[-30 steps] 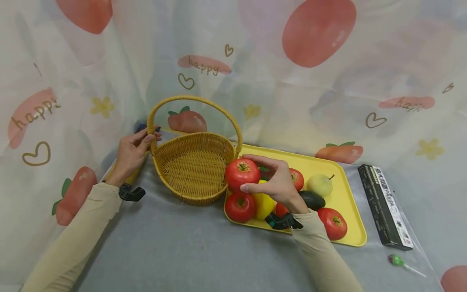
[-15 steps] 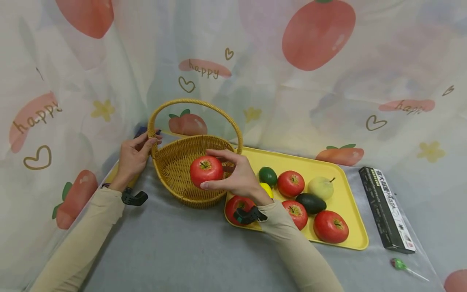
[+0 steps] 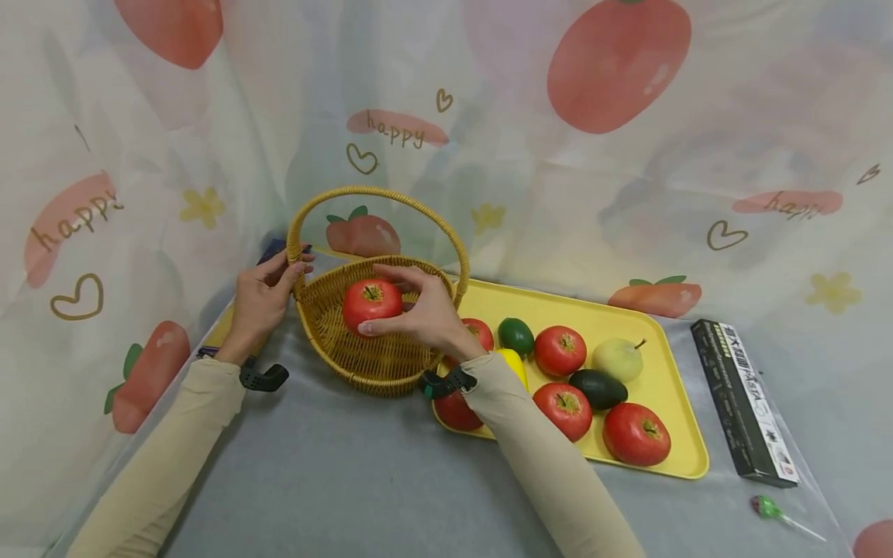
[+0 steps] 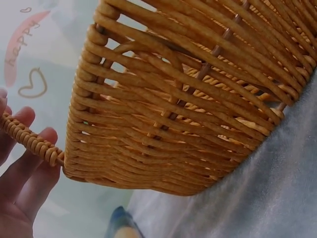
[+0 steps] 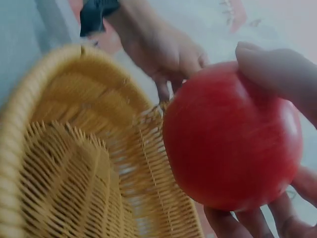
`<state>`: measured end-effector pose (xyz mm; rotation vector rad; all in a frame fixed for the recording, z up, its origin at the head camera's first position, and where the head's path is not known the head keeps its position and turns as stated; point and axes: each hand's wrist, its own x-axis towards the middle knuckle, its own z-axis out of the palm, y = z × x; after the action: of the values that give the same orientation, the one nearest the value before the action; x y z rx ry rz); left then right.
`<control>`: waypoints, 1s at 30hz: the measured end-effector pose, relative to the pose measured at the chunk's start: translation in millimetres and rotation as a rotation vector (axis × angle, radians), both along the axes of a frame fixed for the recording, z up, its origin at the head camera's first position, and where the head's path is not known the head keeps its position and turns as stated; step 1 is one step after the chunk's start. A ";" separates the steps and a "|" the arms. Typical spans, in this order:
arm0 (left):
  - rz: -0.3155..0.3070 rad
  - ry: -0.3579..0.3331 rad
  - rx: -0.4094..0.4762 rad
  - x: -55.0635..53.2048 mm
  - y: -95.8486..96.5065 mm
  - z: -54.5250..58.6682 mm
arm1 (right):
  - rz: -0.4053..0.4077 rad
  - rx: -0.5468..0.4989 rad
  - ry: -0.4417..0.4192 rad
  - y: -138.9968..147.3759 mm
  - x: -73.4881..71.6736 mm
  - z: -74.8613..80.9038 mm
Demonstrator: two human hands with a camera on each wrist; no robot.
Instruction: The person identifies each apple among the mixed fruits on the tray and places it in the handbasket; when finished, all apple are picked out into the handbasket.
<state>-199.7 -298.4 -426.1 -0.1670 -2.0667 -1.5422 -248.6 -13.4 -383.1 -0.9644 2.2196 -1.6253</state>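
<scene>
My right hand (image 3: pixel 427 311) grips a red apple (image 3: pixel 372 303) between thumb and fingers, over the opening of a wicker basket (image 3: pixel 370 380). In the right wrist view the apple (image 5: pixel 232 141) fills much of the picture, with the woven basket wall (image 5: pixel 64 168) beside and below it. My left hand (image 3: pixel 261 298) holds the lower left end of the basket's arched handle (image 3: pixel 373 190). The left wrist view has fingers of that hand (image 4: pixel 29 173) curled round the wrapped handle (image 4: pixel 29 141), close to the basket's woven side (image 4: pixel 163 114). Inside the basket, only bare weave shows.
Right of the basket lies a yellow tray (image 3: pixel 680 434) with several red apples (image 3: pixel 560 351), a green fruit (image 3: pixel 516 336), a dark avocado (image 3: pixel 598 389), a pale pear (image 3: pixel 618 359) and a partly hidden yellow fruit (image 3: pixel 515 366). Beyond it are a black box (image 3: pixel 743 403) and a lollipop (image 3: pixel 767 508).
My right hand has carried the apple leftward from above the tray to over the basket. The left hand keeps its hold on the handle.
</scene>
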 end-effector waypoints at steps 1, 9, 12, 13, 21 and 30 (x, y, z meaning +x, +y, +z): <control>0.007 0.001 -0.001 -0.5 -0.2 -0.2 | -0.010 0.011 -0.002 -2.2 -3.8 -0.4; 0.039 0.011 -0.014 -0.3 2.0 -0.7 | -0.110 0.030 -0.126 -16.9 -27.1 -5.2; 0.049 0.011 -0.024 -0.3 2.1 -1.2 | -0.128 0.036 -0.137 -22.0 -32.6 -8.3; 0.054 0.012 -0.029 -0.8 1.9 -1.3 | -0.128 0.038 -0.134 -23.7 -34.4 -9.5; 0.051 0.040 -0.043 -2.1 1.5 1.5 | -0.125 0.115 -0.113 -38.9 -44.6 -17.2; 0.077 0.021 -0.053 -0.3 0.3 -1.0 | -0.140 0.209 -0.132 -51.1 -49.4 -28.1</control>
<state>-200.0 -298.2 -427.1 -0.1222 -2.0742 -1.4349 -298.0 -64.5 -411.1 -0.6418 2.3525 -1.4275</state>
